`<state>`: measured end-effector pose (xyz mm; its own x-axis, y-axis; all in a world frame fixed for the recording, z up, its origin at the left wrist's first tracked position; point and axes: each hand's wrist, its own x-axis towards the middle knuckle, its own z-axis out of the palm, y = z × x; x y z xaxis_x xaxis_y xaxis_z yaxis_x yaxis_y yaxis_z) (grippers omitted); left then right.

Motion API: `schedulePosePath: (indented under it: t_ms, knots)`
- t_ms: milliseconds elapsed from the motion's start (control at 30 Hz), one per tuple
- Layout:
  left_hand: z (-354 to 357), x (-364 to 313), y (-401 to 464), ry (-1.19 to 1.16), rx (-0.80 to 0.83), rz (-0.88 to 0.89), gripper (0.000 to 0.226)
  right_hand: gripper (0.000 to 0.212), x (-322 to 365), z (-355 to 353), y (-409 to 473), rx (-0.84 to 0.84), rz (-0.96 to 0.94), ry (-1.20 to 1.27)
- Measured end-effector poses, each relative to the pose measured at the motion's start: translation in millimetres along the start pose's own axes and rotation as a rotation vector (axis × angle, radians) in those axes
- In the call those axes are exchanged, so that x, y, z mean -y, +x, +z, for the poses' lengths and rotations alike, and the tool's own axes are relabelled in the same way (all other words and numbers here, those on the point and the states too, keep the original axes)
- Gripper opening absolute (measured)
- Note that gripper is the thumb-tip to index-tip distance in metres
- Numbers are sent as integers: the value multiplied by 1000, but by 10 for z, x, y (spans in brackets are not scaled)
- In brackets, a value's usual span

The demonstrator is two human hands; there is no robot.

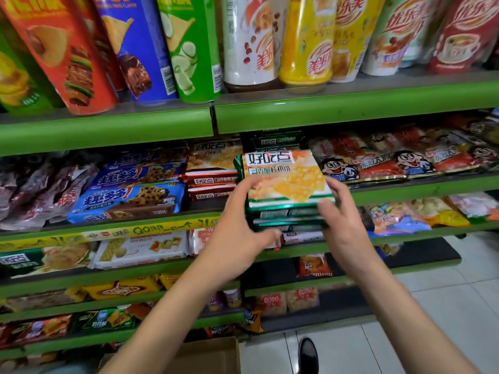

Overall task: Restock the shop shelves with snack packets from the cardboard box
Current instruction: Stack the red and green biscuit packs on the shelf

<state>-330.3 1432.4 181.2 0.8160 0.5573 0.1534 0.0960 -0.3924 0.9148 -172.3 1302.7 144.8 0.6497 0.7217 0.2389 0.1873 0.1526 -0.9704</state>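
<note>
A stack of green-edged biscuit packets (286, 182) with an orange and white top face is held between both hands in front of the second green shelf (405, 191). My left hand (237, 225) grips the stack's left side, thumb underneath. My right hand (343, 220) holds its right side, fingers curled round the edge. More packets of the same green kind (275, 141) lie deeper on that shelf. The cardboard box (208, 354) stands on the floor at the bottom, partly hidden by my left forearm.
Red packets of the same brand (213, 182) are stacked just left of the gap; blue cookie packets (129, 201) lie further left. Red cartoon snack bags (405, 160) fill the right. Crisp tubes (81, 55) and drink cups (305, 41) stand above. A black shoe (307, 354) rests on the tiled floor.
</note>
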Motion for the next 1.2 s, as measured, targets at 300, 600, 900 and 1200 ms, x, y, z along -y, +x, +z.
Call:
schedulePosePath:
  t_ms: [300,600,900,1200]
  knots:
    - [51,-215,1051,516,1,-13,73,81,45,-401,983,-3,-59,-361]
    - [-54,-67,1451,975,86,-63,79,100,-166,-403,1325,-6,-7,-571]
    - [-155,-47,1525,863,69,-67,58,73,-172,-483,1321,52,-118,-654]
    - [-178,1,1606,970,111,-89,75,74,-180,-436,1320,56,-116,-672]
